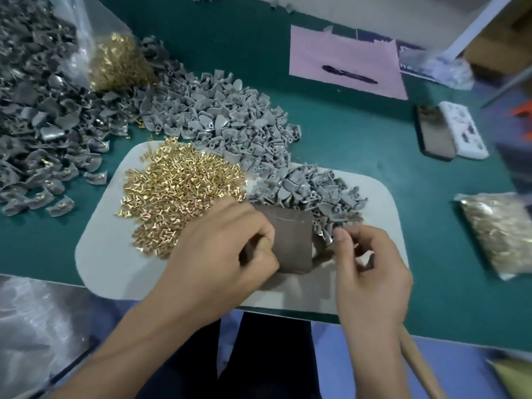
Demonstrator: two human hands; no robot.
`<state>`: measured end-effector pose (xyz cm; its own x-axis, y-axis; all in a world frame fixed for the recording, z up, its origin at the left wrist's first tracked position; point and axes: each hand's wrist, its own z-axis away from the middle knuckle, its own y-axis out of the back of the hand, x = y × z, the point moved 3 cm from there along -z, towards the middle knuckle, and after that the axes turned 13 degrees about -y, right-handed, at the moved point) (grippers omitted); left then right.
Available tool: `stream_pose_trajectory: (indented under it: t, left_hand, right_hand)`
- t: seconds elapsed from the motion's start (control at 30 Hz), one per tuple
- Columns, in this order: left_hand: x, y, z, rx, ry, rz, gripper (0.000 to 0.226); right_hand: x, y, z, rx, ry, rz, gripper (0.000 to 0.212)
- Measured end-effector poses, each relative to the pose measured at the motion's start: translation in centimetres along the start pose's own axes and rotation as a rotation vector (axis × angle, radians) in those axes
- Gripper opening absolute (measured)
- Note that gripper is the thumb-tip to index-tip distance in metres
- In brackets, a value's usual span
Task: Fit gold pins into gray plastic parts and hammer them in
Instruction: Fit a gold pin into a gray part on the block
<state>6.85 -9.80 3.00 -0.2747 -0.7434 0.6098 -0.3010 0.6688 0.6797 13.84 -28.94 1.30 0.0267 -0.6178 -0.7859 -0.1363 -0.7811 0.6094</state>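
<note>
A heap of gold pins lies on the left half of a white mat; loose gray plastic parts are piled on its right half. A brown block stands on the mat near its front edge. My left hand has its fingers curled round the block's left end; whether it also holds a pin is hidden. My right hand pinches one gray plastic part at the block's right side. A wooden handle sticks out from under my right wrist; its head is hidden.
More gray parts spread behind the mat, and darker parts, some showing gold, cover the left of the green table. Bags of pins lie at back left and right. Pink paper with a pen and a phone lie beyond.
</note>
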Motion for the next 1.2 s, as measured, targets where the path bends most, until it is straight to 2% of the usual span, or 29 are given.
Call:
stream_pose_trajectory:
  t: [0.17, 0.3, 0.5, 0.73, 1.1, 1.2]
  left_hand:
    - [1.4, -1.6, -2.3, -0.058, -0.016, 0.015, 0.009]
    - [2.0, -3.1, -4.7, -0.144, -0.02, -0.073, 0.002]
    - [2.7, -5.4, -6.8, -0.237, -0.054, -0.309, 0.025]
    - [3.1, -8.0, -8.3, -0.387, -0.133, -0.426, 0.048]
    - [2.7, -10.3, -10.2, -0.441, -0.181, -0.474, 0.063]
    - [2.7, -10.5, -10.7, -0.471, -0.275, -0.47, 0.062]
  right_hand:
    - [2.5, 1.1, -0.3, 0.063, -0.09, 0.041, 0.008]
    - [3.7, 1.4, -0.3, 0.055, -0.144, 0.221, 0.008]
    - [3.7, 1.8, 0.2, 0.082, -0.144, 0.287, 0.017]
    - [4.7, 2.7, 0.1, 0.093, -0.167, 0.287, 0.016]
    - [5.1, 2.6, -0.4, 0.083, -0.142, 0.236, 0.015]
    - [5.1, 2.7, -0.6, 0.07, -0.134, 0.255, 0.016]
